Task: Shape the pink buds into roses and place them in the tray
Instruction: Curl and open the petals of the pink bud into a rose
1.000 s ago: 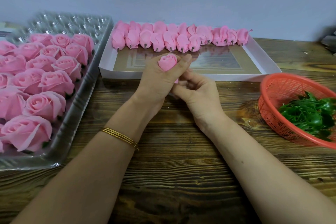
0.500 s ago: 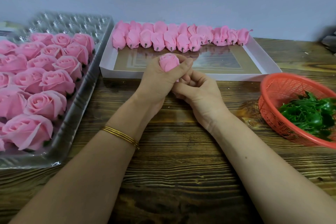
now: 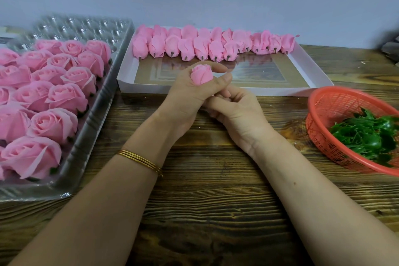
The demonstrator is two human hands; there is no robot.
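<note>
Right in front of the white box (image 3: 226, 89), the pink bud (image 3: 201, 74) is held upright, tip up, pinched between thumb and forefinger of the left hand (image 3: 185, 99). Underneath, fingers of the right hand (image 3: 235, 112) are curled; what's gripped there can't be told. Free pockets are seen at the far end of the tray (image 3: 90, 131), leftward.

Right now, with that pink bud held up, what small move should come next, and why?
Probably fold one outer petal outward with the right hand. The bud, gripped in the left hand, is tightly closed, while the roses in the clear tray are spread open. The right hand's fingers curl just below it; their contact is hidden.
</note>
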